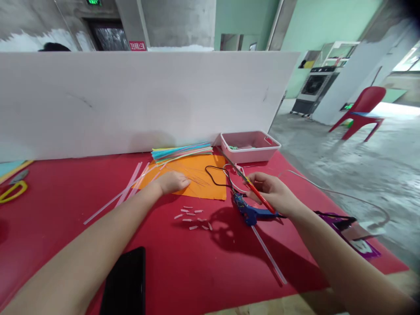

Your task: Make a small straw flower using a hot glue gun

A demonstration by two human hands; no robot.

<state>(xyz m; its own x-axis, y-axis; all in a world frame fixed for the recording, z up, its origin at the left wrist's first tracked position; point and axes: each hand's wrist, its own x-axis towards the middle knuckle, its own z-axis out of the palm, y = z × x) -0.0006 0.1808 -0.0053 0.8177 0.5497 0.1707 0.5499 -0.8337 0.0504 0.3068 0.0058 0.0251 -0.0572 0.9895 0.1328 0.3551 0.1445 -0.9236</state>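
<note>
My left hand [173, 182] rests on an orange sheet [213, 189], its fingers curled together near some thin strands [197, 175]; what it grips is too small to tell. My right hand [269, 191] holds scissors [259, 196] with red and yellow handles, the blades pointing up and left over the sheet's right side. Beneath the scissors lies a blue glue gun [251, 212] with a clear glue stick [269, 254] coming out of its back. Several small pale pieces [193, 214] lie on the red table cover [183, 271].
Colored strips [182, 152] lie behind the sheet, beside a pink basket [251, 154]. Clear sticks [129, 183] are left of it. A black phone-like device [126, 284] is at the front. Yellow-handled scissors [15, 191] lie far left. Cables and a power strip [364, 231] are right.
</note>
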